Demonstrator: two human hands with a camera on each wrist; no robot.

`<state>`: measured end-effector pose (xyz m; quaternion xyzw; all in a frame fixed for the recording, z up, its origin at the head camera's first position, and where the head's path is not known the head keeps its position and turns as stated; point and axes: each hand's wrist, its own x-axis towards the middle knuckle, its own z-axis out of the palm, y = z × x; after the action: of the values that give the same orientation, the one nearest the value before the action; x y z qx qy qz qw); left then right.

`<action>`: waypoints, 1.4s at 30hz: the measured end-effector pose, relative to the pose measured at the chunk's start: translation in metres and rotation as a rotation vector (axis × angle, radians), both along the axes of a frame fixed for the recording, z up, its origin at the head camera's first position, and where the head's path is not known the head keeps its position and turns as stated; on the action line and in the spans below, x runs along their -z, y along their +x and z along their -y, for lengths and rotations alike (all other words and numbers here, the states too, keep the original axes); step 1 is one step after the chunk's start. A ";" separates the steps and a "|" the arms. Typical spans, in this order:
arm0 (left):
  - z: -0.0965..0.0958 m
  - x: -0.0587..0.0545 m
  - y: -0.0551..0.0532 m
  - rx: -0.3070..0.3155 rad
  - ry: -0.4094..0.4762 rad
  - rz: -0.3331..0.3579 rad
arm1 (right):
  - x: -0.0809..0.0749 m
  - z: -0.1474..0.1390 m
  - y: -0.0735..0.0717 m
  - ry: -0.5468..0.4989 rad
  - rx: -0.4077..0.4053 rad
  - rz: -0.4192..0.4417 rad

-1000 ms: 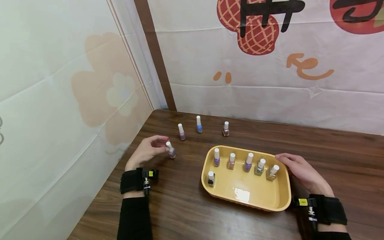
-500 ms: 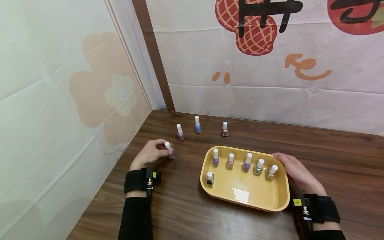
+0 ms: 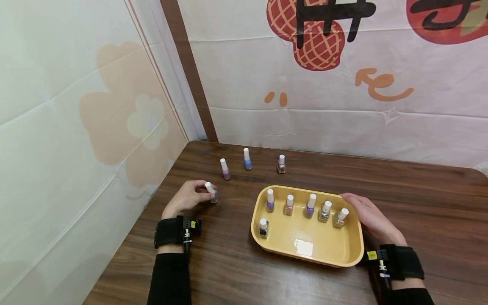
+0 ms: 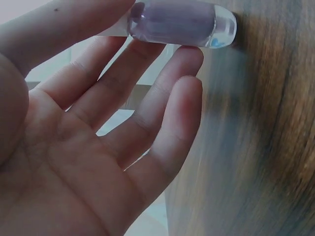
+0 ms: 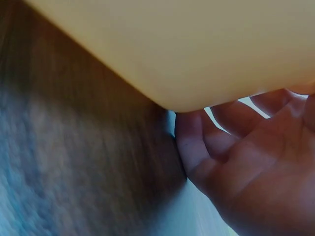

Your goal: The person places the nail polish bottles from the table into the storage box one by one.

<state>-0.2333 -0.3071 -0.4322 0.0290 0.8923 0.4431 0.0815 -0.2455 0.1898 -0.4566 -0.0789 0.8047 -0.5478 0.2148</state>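
In the head view, my left hand [image 3: 189, 197] pinches a purple nail polish bottle [image 3: 214, 196] with a white cap, tilted, close to the tabletop. Seen from the left wrist, the thumb and fingertips hold this bottle [image 4: 172, 22] near its neck, while the lower fingers lie loosely bent below. A yellow tray [image 3: 305, 256] stands to the right, with several nail polish bottles in it. My right hand [image 3: 375, 218] holds the tray at its far right corner. In the right wrist view, bent fingers [image 5: 192, 142] reach behind the tray wall [image 5: 197, 59], their tips partly hidden.
Behind my left hand stand a lilac bottle [image 3: 225, 169], a blue bottle [image 3: 247, 159] and a brownish bottle [image 3: 281, 164]. Inside the tray, most bottles line the back side, and a dark one [image 3: 263, 228] stands at left. Fabric walls [image 3: 244, 123] border the wooden table [image 3: 228, 254].
My left fingers have closed in around the purple bottle, which leans slightly more. The whole head view has shifted a little to the left. My right hand stays at the tray.
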 end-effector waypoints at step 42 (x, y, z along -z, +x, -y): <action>-0.062 -0.043 0.011 -0.008 0.022 -0.224 | 0.002 -0.009 -0.004 -0.045 0.031 0.021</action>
<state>-0.2219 -0.2446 -0.3895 0.0755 0.8911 0.4470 -0.0209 -0.2500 0.1987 -0.4589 -0.0655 0.7908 -0.5700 0.2131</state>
